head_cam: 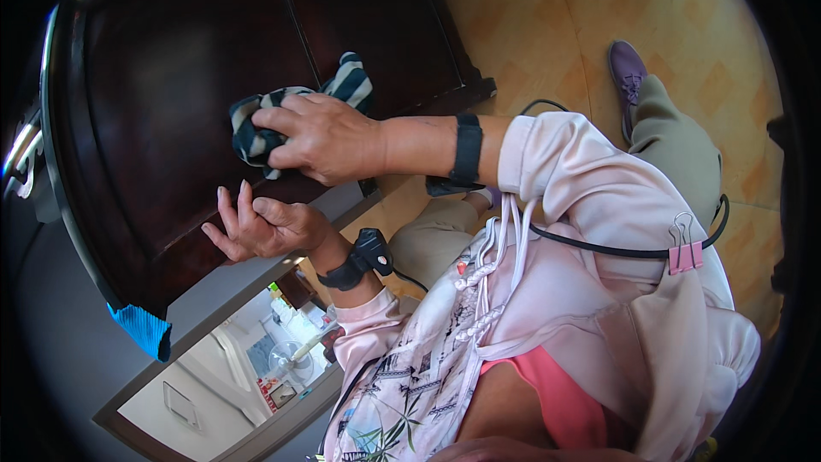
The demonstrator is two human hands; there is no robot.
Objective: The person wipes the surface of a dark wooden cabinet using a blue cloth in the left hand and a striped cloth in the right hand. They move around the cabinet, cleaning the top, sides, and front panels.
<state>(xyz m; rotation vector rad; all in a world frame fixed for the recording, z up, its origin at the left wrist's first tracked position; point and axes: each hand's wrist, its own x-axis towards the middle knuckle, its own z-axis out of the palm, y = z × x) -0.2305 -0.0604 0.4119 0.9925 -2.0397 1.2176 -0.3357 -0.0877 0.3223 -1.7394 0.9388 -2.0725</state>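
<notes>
My right hand [324,138] grips a bunched dark-and-white striped cloth [349,85]. The cloth lies against a dark, glossy wooden panelled surface [186,77], and part of it bulges out past my fingers. Lower down, my left hand [266,224] holds nothing. Its fingers are apart and partly curled, near the panel's lower edge; whether they touch the wood I cannot tell. Each wrist wears a black strap, with a small black device [373,253] on the left one.
Blue ribbed material [142,332] covers the panel's lower corner. Below it, a framed glass or mirror [211,385] shows a room with a fan. Tan floor tiles [526,25] lie to the right, by my purple shoe [627,70]. A black cable [596,245] runs across my clothing through a pink binder clip [685,257].
</notes>
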